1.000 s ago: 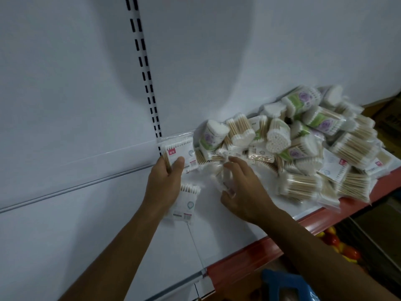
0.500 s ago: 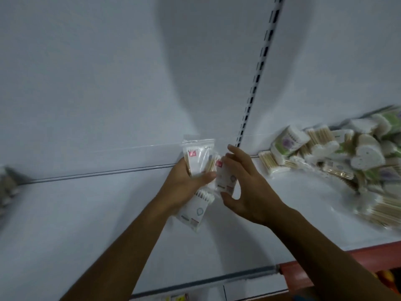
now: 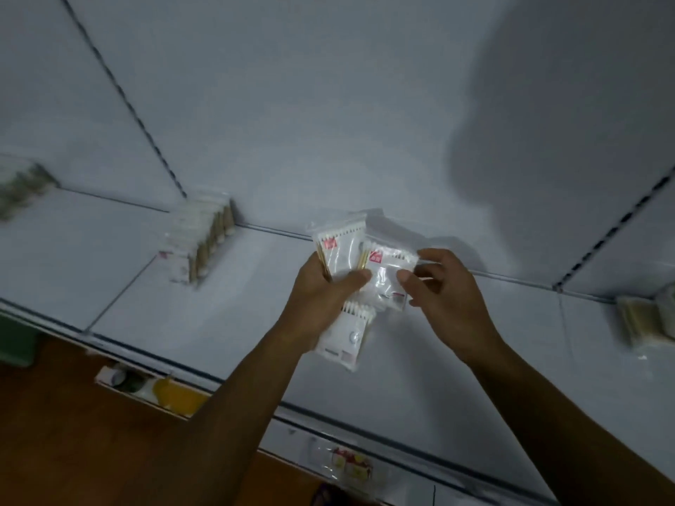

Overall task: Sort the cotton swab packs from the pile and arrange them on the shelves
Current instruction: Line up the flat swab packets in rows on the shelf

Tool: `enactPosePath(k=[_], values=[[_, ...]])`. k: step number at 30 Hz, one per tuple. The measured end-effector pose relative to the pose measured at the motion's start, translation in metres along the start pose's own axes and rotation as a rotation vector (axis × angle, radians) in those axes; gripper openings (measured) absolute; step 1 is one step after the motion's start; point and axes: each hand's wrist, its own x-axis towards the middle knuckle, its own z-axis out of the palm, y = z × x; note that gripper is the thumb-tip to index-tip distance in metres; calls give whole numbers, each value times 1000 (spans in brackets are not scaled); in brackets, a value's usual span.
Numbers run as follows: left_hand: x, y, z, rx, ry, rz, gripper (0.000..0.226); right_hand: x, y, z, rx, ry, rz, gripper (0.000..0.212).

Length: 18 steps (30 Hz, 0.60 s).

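Both hands are meeting over the white metal shelf (image 3: 420, 363), just right of the frame's centre. The left hand (image 3: 321, 297) is gripping two clear plastic bags of wooden-stick cotton swabs: its thumb is pressing across the front of the upper bag with the red label (image 3: 338, 250), which is sticking up toward 12 o'clock from the fist, while the lower bag with white swab tips (image 3: 347, 337) is hanging out beneath the palm toward 5 o'clock. The curled fingers are clamped around both. At 3 o'clock from that hand, the right hand (image 3: 449, 301) is pinching a third clear bag with a red square label (image 3: 387, 275), its thumb on the front and its fingers curled behind the bag's right edge. This third bag is overlapping the upper bag's right side.

Toward 9 o'clock from the hands, an upright row of clear swab bags (image 3: 199, 246) is standing on the shelf against the white back panel (image 3: 328, 104), blurred by camera motion. Farther out at 9 o'clock, at the frame's edge, a smeared greenish bundle (image 3: 22, 191) is sitting on the shelf; what it is cannot be told. At 3 o'clock, near the right edge, a loose bundle of tan-stick swab packs (image 3: 643, 319) is lying on the shelf. At 6 o'clock, below the shelf lip, a small red-and-yellow packet (image 3: 350, 465) is showing on a lower level.
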Motion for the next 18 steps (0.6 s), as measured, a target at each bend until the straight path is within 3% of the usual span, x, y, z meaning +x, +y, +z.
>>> enactPosePath(k=[8,12,18], values=[[2,15,-93,4,62,154,40,21,-38,92,108,-80,17,26],[29,28,-135,25,73,206,27,38,-57,136,89,-28,-17,13],[83,47,-207,-17,166,225,9,66,-69,194,11,128,-47,15]])
